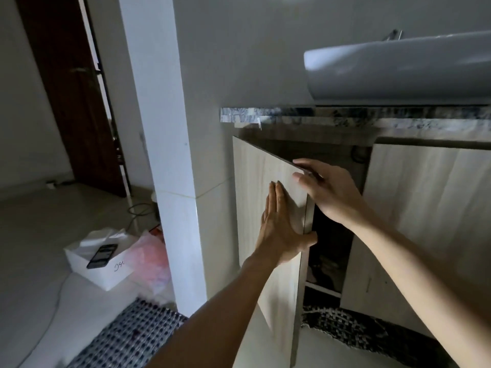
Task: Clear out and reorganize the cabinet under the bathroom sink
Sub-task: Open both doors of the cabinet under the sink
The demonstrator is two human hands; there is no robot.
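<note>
The cabinet under the sink sits directly ahead of me, below the marbled surface (345, 114) that carries the white basin (398, 67). Its left door (255, 187) stands partly open, swung toward me on its left-side hinge; the right door (425, 208) is ajar only slightly. Between them the dark interior (332, 248) shows a shelf edge and some dim contents I cannot identify.

My left hand (281, 229) lies flat on the outer face of the left door, fingers together and extended, thumb hooked round the free edge. My right hand (329, 189) is loosely spread, fingers resting over the door's top corner. Neither hand grips anything closed; both merely bear on the panel. I judge this placement steadies the door while it is swung, giving access to clear the inside.

On the floor to the left: a woven mat (132, 335), a white box (98, 264) with a phone (102, 256) on it, and a pink bag (151, 258).
</note>
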